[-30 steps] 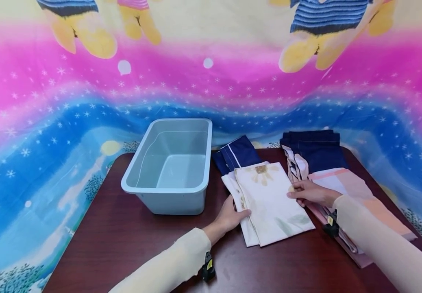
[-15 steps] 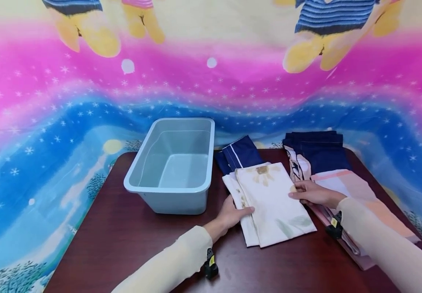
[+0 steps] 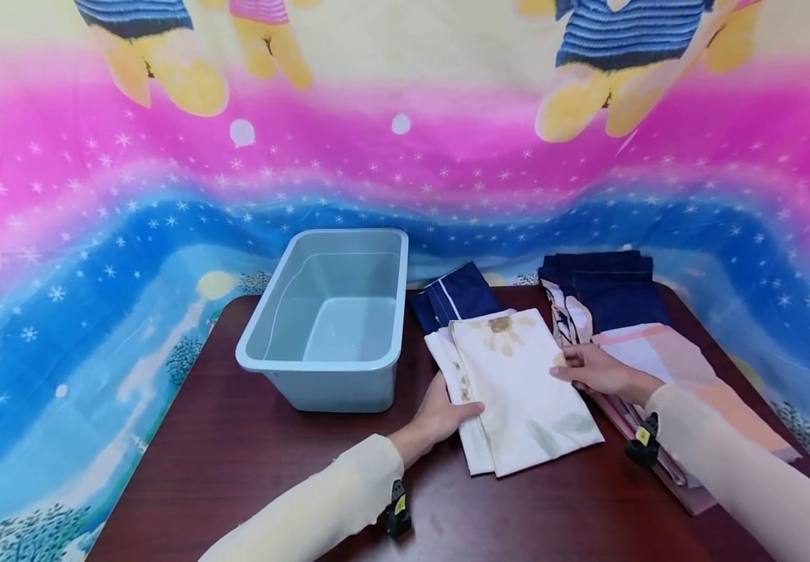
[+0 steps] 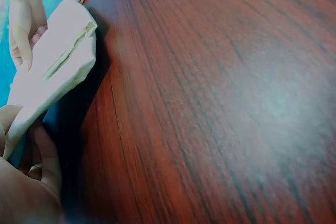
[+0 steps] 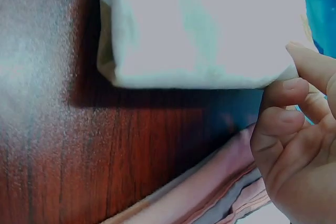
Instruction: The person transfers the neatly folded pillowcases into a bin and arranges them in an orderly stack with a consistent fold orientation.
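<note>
A folded white cloth [image 3: 524,390] with a faded flower print is held by its two sides, a little above the table. My left hand [image 3: 440,414] grips the left side, thumb on top and fingers underneath, as the left wrist view shows on the cloth [image 4: 58,56]. At the right edge, my right hand [image 3: 598,369] pinches the fabric between thumb and curled fingers; the right wrist view shows this hand [image 5: 299,135] close up. Under the cloth's far end lies a folded navy cloth [image 3: 464,293] with a white stripe, partly covered.
A light blue plastic tub [image 3: 335,386] with nothing in it stands to the left on the dark wooden table [image 3: 236,484]. To the right lie a folded peach and pink cloth [image 3: 700,375], a navy stack [image 3: 609,289] and a patterned cloth [image 3: 568,312]. A printed curtain [image 3: 405,172] hangs behind.
</note>
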`<state>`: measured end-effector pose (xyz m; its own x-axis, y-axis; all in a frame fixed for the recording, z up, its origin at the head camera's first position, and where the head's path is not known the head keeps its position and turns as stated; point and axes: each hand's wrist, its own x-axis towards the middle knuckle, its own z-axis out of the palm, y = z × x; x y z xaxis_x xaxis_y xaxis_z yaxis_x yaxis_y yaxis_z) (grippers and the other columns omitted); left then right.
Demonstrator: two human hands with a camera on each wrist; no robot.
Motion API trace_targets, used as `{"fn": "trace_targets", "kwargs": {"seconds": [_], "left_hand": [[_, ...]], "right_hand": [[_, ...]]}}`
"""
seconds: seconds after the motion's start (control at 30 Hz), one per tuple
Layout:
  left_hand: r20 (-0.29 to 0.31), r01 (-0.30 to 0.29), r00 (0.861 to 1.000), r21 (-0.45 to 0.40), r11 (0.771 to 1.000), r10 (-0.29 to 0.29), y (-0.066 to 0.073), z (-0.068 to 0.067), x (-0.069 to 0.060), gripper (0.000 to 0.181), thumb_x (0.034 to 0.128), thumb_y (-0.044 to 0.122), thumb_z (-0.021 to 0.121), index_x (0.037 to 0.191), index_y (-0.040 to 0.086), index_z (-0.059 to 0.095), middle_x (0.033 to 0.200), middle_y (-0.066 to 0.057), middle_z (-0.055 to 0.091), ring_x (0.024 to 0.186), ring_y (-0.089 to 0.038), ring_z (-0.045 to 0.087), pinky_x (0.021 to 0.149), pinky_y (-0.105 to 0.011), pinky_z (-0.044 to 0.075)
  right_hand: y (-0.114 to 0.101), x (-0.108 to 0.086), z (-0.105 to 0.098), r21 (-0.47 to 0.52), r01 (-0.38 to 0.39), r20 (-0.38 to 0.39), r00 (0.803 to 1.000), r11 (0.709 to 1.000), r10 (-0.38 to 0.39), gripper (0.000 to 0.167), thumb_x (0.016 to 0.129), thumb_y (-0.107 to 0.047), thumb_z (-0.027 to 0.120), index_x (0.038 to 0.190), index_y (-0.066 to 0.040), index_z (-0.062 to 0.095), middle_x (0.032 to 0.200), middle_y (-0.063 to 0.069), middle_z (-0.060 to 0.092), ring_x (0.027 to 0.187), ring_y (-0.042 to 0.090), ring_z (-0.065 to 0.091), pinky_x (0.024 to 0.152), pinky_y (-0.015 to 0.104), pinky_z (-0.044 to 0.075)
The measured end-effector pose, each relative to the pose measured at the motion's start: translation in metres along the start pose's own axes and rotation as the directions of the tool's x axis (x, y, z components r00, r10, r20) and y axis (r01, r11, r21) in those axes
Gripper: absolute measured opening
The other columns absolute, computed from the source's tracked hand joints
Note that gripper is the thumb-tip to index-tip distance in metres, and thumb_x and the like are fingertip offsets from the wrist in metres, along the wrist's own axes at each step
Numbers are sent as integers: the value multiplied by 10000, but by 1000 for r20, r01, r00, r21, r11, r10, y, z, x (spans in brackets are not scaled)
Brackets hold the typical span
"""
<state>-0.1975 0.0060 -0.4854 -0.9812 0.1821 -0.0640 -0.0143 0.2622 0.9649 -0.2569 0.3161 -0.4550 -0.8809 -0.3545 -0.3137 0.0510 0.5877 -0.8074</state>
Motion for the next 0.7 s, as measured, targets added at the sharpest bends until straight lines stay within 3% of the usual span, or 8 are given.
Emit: {"fn": "trace_targets", "kwargs": {"seconds": [0.23, 0.7], "left_hand": [[7, -60, 998, -2, 998, 60, -5, -7, -4, 879, 817, 76, 812, 1555, 114, 337, 1440, -122, 548, 1244, -221, 580, 1031, -344, 479], [34, -96, 995, -9, 995, 96, -1, -20, -12, 938, 835, 52, 780, 1598, 121, 240, 1536, -110, 462, 1307, -225, 531, 1062, -332, 447]], "right_hand": [[-6, -5, 2, 7, 55, 0, 998, 998, -55, 286, 1018, -253, 615, 1002, 31, 581, 656, -24, 446, 546, 94, 407, 513, 265, 378], [-30, -20, 3, 3, 110, -1, 994, 994, -110, 301, 1006, -241, 633, 962, 46, 555, 695, 0, 452, 580, 128, 423, 580, 323, 429]]}}
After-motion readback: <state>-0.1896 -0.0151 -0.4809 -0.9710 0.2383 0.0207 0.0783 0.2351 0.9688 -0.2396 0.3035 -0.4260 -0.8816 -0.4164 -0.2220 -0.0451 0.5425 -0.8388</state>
